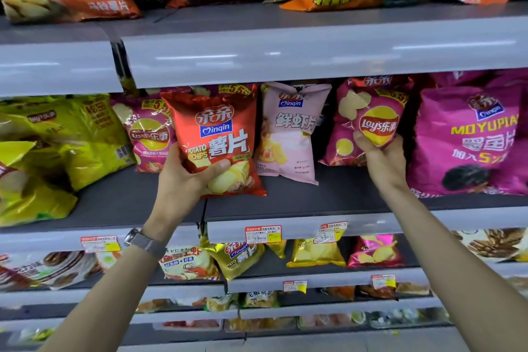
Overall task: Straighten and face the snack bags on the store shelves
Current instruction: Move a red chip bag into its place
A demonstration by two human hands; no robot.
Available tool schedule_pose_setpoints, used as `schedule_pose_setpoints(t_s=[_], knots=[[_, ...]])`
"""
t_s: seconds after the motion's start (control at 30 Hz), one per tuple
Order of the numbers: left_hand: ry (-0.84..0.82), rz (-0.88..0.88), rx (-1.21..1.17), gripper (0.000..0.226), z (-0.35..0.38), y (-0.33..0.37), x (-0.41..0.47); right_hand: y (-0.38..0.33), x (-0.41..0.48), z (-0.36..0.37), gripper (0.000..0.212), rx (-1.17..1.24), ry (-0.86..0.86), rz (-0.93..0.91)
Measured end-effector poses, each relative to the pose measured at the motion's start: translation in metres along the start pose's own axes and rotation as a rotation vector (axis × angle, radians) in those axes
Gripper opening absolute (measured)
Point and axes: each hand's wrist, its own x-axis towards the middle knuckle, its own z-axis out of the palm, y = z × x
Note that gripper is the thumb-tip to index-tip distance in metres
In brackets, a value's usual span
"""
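Forearms come in from 7 and 5 o'clock, metal-band watch (145, 240) on the left wrist. Left hand (183, 180) grasps the red Qinqin chip bag (217, 137) at its lower-left corner, thumb across the front, label out and roughly upright, near the shelf front. Probably being faced. Right hand (381, 156) at 3 o'clock clenches the lower part of the magenta Lay's bag (368, 123), thumb on the logo; that bag leans left, so likely being squared up. Pale pink shrimp-chip bag (291, 128) stands between them, untouched, tilted slightly. Yellow-green bags (57, 146) at 9 o'clock lie slumped and still need work. Dark shelf deck (314, 194), grey lip with price tags (263, 234), more stocked tiers above and below.
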Motion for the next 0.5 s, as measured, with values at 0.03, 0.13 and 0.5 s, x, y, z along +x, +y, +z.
schedule_pose_setpoints(t_s=[0.03, 0.13, 0.5], knots=[[0.001, 0.005, 0.001, 0.081, -0.001, 0.0, -0.002, -0.002, -0.004, -0.002, 0.071, -0.003, -0.003, 0.004], [0.01, 0.009, -0.013, 0.077, -0.006, -0.001, -0.007, -0.009, -0.021, -0.007, 0.07, -0.01, -0.001, -0.001], [0.049, -0.033, -0.06, 0.076, -0.061, -0.002, -0.025, -0.051, -0.113, 0.038, 0.066, 0.059, -0.113, -0.023]])
